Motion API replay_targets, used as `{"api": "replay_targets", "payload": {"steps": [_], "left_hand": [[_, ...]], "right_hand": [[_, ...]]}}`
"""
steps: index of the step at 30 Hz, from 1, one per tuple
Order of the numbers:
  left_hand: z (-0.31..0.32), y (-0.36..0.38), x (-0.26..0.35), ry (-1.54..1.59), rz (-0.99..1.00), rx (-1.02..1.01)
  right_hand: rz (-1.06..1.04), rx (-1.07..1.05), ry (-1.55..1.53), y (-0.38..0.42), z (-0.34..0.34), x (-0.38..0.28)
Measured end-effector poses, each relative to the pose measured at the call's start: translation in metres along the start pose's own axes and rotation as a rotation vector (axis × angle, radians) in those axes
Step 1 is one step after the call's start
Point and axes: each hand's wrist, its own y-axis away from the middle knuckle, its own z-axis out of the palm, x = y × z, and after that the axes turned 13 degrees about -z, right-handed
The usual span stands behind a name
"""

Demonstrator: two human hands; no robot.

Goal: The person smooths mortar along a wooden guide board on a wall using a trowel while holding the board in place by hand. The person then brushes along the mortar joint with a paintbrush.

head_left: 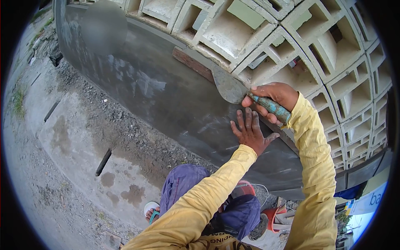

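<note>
Trowel with a rounded grey metal blade [229, 86] and a worn, turquoise-flecked handle [271, 109]: at the upper edge of a smooth dark-grey plastered wall [166, 96], just below the pierced cream breeze blocks [227, 39]. Probably light; blade likely stiff with slight spring, not fragile. Handle could turn slick if wet. Best hold: around the handle's middle, thumb toward the blade.

Right hand [279, 96]: clenched around the handle, thumb laid along it near the neck, fingers curled beneath. Blade lies across a narrow reddish-brown wooden plank [192, 64] along the wall's upper edge; contact there cannot be told.

Left hand [253, 135]: open, grasping nothing, fingers spread, grey-smeared, apparently flat against wall and plank, just beside the trowel hand.

Outward: strip of loose grey gravel [137, 141] along the wall's lower edge, then pale concrete paving [83, 146]. Near the legs, an orange-red bucket [271, 218].
</note>
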Motion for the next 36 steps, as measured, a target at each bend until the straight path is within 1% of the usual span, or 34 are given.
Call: {"api": "replay_targets", "payload": {"steps": [2,3,6,8,9,12,13,17,21,26,27,30,33,36], "left_hand": [[0.000,0.001,0.000,0.013,-0.021,-0.038],[0.000,0.002,0.000,0.017,-0.033,-0.055],[0.001,0.001,0.000,0.039,-0.022,-0.023],[0.002,0.001,0.000,0.028,-0.005,0.012],[0.003,0.001,0.000,0.022,0.001,0.031],[0.004,0.001,0.000,0.045,0.003,0.057],[0.004,0.001,0.000,0.047,0.002,0.061],[0.002,0.000,0.000,0.057,-0.005,0.067],[0.003,-0.001,0.000,0.061,-0.003,0.071],[0.003,-0.001,0.000,0.042,0.005,0.070],[0.004,-0.001,0.000,0.040,0.006,0.065],[0.004,0.001,-0.002,0.017,-0.009,0.011],[0.007,0.004,-0.006,0.061,-0.004,-0.012],[0.008,0.007,-0.006,0.011,-0.051,-0.099]], "right_hand": [[0.027,0.043,-0.013,0.019,-0.004,0.004],[0.005,0.045,-0.026,0.020,-0.002,0.003],[-0.051,0.054,-0.036,0.020,0.008,-0.001],[-0.080,0.054,0.017,0.002,0.024,-0.013],[-0.116,0.028,0.099,-0.007,0.029,-0.019],[-0.110,0.019,0.151,-0.032,0.043,-0.034],[-0.077,0.020,0.134,-0.042,0.042,-0.034],[-0.106,-0.029,0.149,-0.064,0.042,-0.041],[-0.075,-0.050,0.144,-0.067,0.041,-0.044],[-0.034,-0.001,0.172,-0.052,0.036,-0.041],[-0.051,0.016,0.129,-0.045,0.034,-0.034],[-0.027,0.035,0.034,-0.019,0.021,-0.013],[-0.006,0.105,0.053,0.013,0.011,0.009],[-0.003,0.094,0.031,0.037,0.004,0.014]]}}
